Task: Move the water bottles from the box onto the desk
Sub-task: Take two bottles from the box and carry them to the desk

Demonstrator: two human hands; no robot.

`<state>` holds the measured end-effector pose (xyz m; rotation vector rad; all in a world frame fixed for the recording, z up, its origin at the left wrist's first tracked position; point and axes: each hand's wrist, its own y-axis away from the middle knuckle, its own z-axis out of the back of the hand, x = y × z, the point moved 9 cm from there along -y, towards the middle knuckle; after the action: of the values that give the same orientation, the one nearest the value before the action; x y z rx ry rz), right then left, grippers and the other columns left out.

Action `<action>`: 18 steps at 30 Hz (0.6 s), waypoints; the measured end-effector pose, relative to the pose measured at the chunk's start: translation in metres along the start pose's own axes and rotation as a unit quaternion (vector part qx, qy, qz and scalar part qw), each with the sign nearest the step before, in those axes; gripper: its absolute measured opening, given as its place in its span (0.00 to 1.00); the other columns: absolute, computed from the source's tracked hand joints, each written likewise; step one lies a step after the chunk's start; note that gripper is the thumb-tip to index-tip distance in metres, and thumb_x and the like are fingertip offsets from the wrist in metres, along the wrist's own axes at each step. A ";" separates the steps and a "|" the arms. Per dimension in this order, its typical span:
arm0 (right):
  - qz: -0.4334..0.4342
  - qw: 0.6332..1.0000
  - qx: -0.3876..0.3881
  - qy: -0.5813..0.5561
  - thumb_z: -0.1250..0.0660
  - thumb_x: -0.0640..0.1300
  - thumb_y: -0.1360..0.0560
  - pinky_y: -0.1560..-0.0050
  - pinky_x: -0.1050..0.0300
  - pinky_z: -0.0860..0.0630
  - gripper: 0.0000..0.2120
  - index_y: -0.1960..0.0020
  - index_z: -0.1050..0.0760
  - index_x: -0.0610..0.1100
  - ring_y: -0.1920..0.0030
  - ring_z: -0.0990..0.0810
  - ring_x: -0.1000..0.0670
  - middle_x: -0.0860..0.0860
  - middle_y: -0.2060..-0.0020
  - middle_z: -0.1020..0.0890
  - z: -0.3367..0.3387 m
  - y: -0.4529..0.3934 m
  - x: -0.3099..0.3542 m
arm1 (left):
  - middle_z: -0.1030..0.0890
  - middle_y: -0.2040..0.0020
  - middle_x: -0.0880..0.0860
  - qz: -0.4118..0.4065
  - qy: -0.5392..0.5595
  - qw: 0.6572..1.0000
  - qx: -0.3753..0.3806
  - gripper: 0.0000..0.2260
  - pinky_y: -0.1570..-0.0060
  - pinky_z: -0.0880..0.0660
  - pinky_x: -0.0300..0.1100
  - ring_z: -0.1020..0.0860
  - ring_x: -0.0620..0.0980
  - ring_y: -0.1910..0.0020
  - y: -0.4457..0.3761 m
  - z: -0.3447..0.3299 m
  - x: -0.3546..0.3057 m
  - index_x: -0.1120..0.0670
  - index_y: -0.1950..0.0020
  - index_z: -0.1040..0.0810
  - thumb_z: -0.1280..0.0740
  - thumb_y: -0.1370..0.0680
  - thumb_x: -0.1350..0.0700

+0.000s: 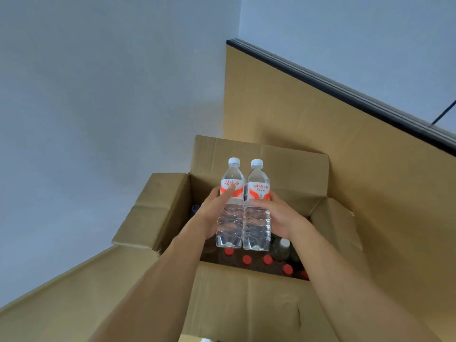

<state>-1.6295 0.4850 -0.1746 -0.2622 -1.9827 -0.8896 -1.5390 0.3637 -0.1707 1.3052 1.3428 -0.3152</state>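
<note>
- Head view: two clear water bottles with white caps and red-and-white labels are held side by side, touching each other, upright and above the open cardboard box (246,304).
- The left hand (214,213) grasps the left bottle (230,206); its thumb lies across the label and its fingers wrap round the far left side, out of sight.
- The right hand (278,215) grasps the right bottle (257,208); its thumb presses the front just below the label and its fingers (271,197) curl round the right side of the bottle.
- Both bottle bases hang just over the box opening, clear of what stands inside.
- Inside the box, near the front wall, several more bottles show from above by their red caps (246,259), in a rough row from left to right.
- One white-capped bottle (284,245) stands in the box just right of the held pair, partly hidden by the right wrist.
- A dark blue cap (195,208) shows dimly at the far left inside corner of the box.
- The four box flaps stand open; the far flap (266,164) rises behind the held bottles.
- A tan panel (308,114) with a dark top edge stands behind and to the right of the box.
- A pale wall (98,82) fills the left and far side.
</note>
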 end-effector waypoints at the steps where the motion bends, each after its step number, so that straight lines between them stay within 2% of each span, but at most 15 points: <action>1: -0.005 1.000 0.018 0.010 0.24 0.36 0.28 0.36 0.37 0.23 0.33 0.27 0.33 0.47 0.39 0.17 0.40 0.41 0.38 0.18 -0.004 -0.001 -0.001 | 0.17 0.40 0.56 -0.006 0.004 1.000 0.004 0.26 0.44 0.20 0.62 0.15 0.57 0.46 0.006 0.001 -0.001 0.50 0.30 0.30 0.24 0.25 0.48; 3: -0.013 0.998 0.059 0.020 0.22 0.35 0.33 0.37 0.37 0.22 0.38 0.27 0.33 0.47 0.39 0.18 0.39 0.41 0.37 0.19 -0.012 0.000 -0.003 | 0.18 0.39 0.57 -0.016 -0.008 1.000 0.005 0.29 0.43 0.20 0.61 0.16 0.58 0.45 0.019 0.004 -0.002 0.51 0.29 0.32 0.23 0.26 0.56; 5: -0.016 0.995 0.098 0.028 0.20 0.36 0.38 0.37 0.37 0.23 0.42 0.28 0.33 0.47 0.39 0.18 0.38 0.40 0.37 0.19 -0.022 0.002 -0.003 | 0.18 0.39 0.58 -0.030 -0.021 0.999 0.000 0.28 0.46 0.18 0.57 0.15 0.58 0.46 0.033 0.005 -0.002 0.52 0.30 0.32 0.23 0.26 0.60; 7: -0.019 0.992 0.122 0.037 0.19 0.37 0.40 0.39 0.38 0.22 0.43 0.29 0.31 0.48 0.39 0.18 0.38 0.41 0.38 0.18 -0.030 0.004 -0.002 | 0.18 0.40 0.58 -0.045 -0.011 0.999 -0.018 0.28 0.46 0.19 0.58 0.15 0.58 0.46 0.045 0.007 -0.001 0.52 0.31 0.31 0.23 0.26 0.61; 11: -0.026 0.985 0.161 0.053 0.21 0.38 0.35 0.45 0.42 0.19 0.36 0.31 0.29 0.48 0.40 0.17 0.39 0.41 0.40 0.17 -0.050 0.012 -0.001 | 0.19 0.38 0.62 -0.083 0.030 0.995 -0.044 0.26 0.37 0.25 0.65 0.18 0.63 0.41 0.071 0.014 0.002 0.56 0.30 0.29 0.24 0.26 0.61; 13: -0.025 0.981 0.177 0.071 0.19 0.40 0.37 0.45 0.42 0.19 0.36 0.31 0.28 0.45 0.41 0.16 0.39 0.41 0.40 0.17 -0.063 0.016 -0.003 | 0.18 0.39 0.63 -0.106 0.053 0.991 -0.067 0.22 0.39 0.23 0.63 0.18 0.64 0.41 0.087 0.020 0.005 0.58 0.32 0.26 0.26 0.24 0.62; 16: -0.040 0.976 0.197 0.088 0.16 0.44 0.40 0.41 0.40 0.21 0.41 0.31 0.27 0.40 0.42 0.17 0.38 0.39 0.40 0.17 -0.085 0.023 -0.012 | 0.16 0.43 0.61 -0.126 0.075 0.980 -0.134 0.20 0.49 0.18 0.55 0.16 0.62 0.45 0.115 0.037 0.011 0.59 0.34 0.25 0.26 0.25 0.62; 18: -0.049 0.970 0.220 0.093 0.19 0.44 0.36 0.39 0.40 0.21 0.36 0.31 0.26 0.37 0.42 0.17 0.38 0.38 0.41 0.17 -0.103 0.028 -0.019 | 0.16 0.43 0.61 -0.151 0.075 0.972 -0.164 0.21 0.48 0.18 0.56 0.16 0.62 0.45 0.135 0.048 0.012 0.58 0.35 0.24 0.24 0.27 0.60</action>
<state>-1.5369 0.4377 -0.1437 0.1691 -1.9686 -0.4905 -1.4027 0.3767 -0.1268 0.8610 1.6472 -0.1929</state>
